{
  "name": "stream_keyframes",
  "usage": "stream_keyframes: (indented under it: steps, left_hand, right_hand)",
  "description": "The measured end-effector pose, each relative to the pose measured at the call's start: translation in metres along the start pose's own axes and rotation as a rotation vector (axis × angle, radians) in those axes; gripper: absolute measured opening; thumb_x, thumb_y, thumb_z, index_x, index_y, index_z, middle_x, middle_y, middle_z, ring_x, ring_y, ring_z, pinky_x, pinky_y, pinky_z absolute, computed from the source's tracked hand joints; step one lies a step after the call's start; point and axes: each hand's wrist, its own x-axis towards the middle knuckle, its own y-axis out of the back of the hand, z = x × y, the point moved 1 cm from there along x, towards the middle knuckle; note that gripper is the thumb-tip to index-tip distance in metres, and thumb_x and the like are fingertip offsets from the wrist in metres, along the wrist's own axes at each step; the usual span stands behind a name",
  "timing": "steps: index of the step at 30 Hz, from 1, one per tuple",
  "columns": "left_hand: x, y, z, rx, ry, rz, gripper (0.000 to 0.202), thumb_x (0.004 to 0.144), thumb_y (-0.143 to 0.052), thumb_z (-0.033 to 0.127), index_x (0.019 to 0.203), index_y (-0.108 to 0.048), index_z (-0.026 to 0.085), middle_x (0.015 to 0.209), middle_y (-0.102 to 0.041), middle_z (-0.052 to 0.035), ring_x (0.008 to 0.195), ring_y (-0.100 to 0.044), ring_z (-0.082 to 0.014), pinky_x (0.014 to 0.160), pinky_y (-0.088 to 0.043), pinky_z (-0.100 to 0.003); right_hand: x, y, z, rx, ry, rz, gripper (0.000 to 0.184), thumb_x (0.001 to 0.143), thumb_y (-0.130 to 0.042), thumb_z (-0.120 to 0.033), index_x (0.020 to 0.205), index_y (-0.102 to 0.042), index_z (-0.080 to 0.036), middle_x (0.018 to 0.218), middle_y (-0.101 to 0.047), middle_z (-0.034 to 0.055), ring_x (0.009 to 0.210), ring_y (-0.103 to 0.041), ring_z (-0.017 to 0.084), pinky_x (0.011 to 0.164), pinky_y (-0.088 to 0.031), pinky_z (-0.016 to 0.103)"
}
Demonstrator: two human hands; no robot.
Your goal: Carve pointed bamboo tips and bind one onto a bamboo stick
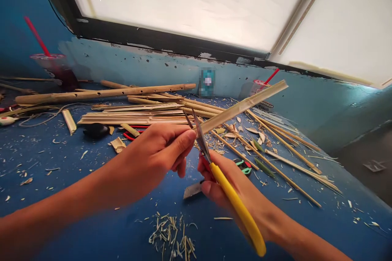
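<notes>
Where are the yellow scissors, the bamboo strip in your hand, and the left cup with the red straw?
yellow scissors [237,206]: head view, on the yellow handle.
bamboo strip [245,105]: head view, middle of its length.
left cup [61,71]: head view, on its side wall.

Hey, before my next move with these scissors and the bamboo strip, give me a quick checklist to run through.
1. Grip of left hand on bamboo strip: ok.
2. Grip of right hand on scissors, by the yellow handle: ok.
3. The blades open at the strip: ok.
4. Left fingertips away from the blades: not ok, right beside them.
5. Strip's far end lifted above the table: ok.
6. Strip fully between the blades: cannot tell.
</notes>
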Motion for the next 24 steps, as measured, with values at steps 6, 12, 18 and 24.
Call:
stream_keyframes:
  steps: [6, 12, 18, 24]
  left_hand:
    - [0.006, 0.000, -0.011, -0.183, 0.020, -0.036, 0.046, 0.104, -0.056, 0.047, 0.068, -0.060, 0.020, 0.061, -0.062, 0.0023, 0.055, -0.056, -0.0115, 0.055, -0.046, -0.022]
    - [0.005, 0.007, -0.007, -0.003, -0.049, -0.040, 0.048, 0.106, -0.053, 0.049, 0.075, -0.074, 0.019, 0.067, -0.063, 0.0012, 0.063, -0.058, -0.0128, 0.060, -0.046, -0.023]
    - [-0.001, 0.002, 0.000, 0.042, -0.086, -0.015, 0.047, 0.109, -0.050, 0.042, 0.075, -0.073, 0.020, 0.066, -0.061, 0.0033, 0.062, -0.053, -0.0111, 0.058, -0.042, -0.022]
    - [-0.005, 0.003, 0.001, 0.079, -0.117, -0.036, 0.045, 0.111, -0.048, 0.038, 0.076, -0.071, 0.020, 0.068, -0.061, 0.0037, 0.062, -0.055, -0.0105, 0.058, -0.044, -0.022]
  right_hand:
    - [0.001, 0.008, 0.009, -0.213, 0.062, 0.034, 0.046, 0.095, -0.070, -0.064, 0.113, -0.059, -0.022, 0.101, -0.059, 0.0025, 0.088, -0.050, 0.019, 0.076, -0.044, 0.034]
    - [0.000, 0.011, 0.006, -0.132, 0.145, -0.077, 0.053, 0.101, -0.060, -0.073, 0.129, -0.062, -0.027, 0.116, -0.063, 0.0042, 0.102, -0.055, 0.023, 0.091, -0.047, 0.037]
    - [-0.002, 0.008, 0.002, -0.172, 0.105, -0.047, 0.053, 0.101, -0.057, -0.075, 0.122, -0.062, -0.026, 0.105, -0.061, 0.0029, 0.090, -0.050, 0.021, 0.079, -0.044, 0.034]
    - [-0.001, 0.007, 0.011, -0.126, 0.075, -0.069, 0.034, 0.101, -0.061, -0.057, 0.108, -0.057, -0.024, 0.097, -0.055, 0.0004, 0.084, -0.043, 0.018, 0.075, -0.039, 0.033]
